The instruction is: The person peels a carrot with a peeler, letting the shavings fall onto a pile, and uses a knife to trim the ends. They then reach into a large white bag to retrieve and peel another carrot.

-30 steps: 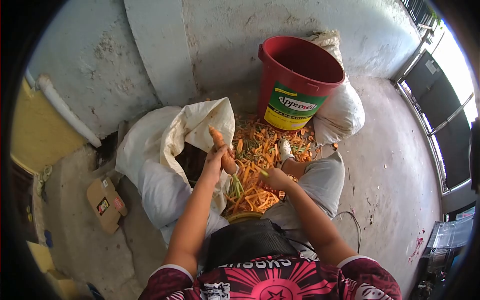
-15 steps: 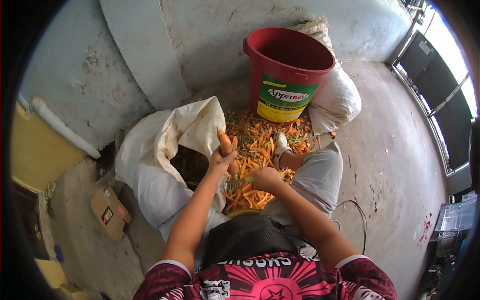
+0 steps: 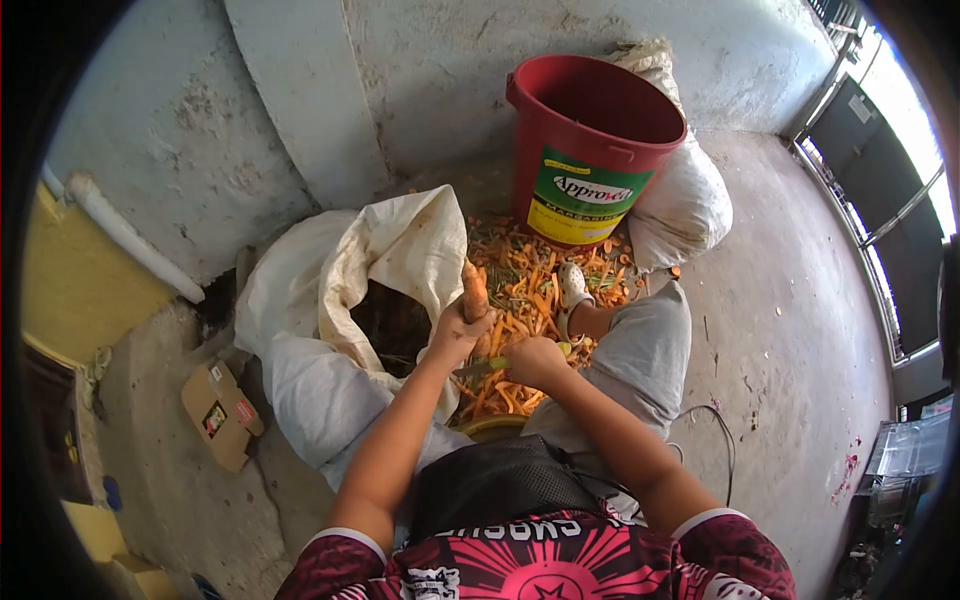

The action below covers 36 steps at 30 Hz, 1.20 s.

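My left hand (image 3: 462, 335) is closed around a carrot (image 3: 475, 288), whose orange upper end points away from me. Just below and to the right, my right hand (image 3: 537, 362) grips a knife (image 3: 494, 364) by its yellow-green handle. The blade points left, crossing close under the carrot's near end. Beside my left forearm, a white woven sack (image 3: 395, 225) gapes with a dark inside. Orange peelings and cut strips (image 3: 510, 262) cover the floor beyond my hands, and the yellow rim of a container (image 3: 492, 424) shows between my legs.
A large red bucket (image 3: 535, 135) with a margarine label stands near the wall, a filled white sack (image 3: 685, 205) behind it. My foot in a white clog (image 3: 574, 284) rests among the peelings. Cardboard (image 3: 218, 410) lies at left; a dark cable (image 3: 731, 455) loops on the right.
The whole view has shifted, so most things sit slightly further right. The carrot now stands straighter in my left hand, and more of the knife shows beneath it. Both grips stay closed.
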Each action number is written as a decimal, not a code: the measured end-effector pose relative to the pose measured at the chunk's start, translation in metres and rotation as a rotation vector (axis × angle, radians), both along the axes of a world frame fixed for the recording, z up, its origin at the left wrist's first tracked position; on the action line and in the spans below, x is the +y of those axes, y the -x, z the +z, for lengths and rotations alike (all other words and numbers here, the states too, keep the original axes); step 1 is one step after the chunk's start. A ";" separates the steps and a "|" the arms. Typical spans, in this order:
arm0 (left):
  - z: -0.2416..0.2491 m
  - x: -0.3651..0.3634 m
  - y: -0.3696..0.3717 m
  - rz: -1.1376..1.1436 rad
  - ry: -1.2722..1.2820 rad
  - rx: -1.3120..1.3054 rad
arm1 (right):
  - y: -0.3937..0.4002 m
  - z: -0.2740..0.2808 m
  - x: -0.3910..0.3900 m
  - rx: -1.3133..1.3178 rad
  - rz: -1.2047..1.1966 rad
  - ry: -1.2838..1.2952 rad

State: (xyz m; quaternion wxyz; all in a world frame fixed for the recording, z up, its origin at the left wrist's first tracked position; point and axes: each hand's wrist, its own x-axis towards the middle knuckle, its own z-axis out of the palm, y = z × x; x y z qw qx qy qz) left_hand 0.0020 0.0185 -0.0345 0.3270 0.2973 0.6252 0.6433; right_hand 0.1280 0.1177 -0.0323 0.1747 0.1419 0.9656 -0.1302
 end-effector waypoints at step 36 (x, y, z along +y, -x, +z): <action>0.030 0.032 0.039 -0.220 -0.105 -1.153 | 0.084 0.113 0.013 1.215 -0.906 0.936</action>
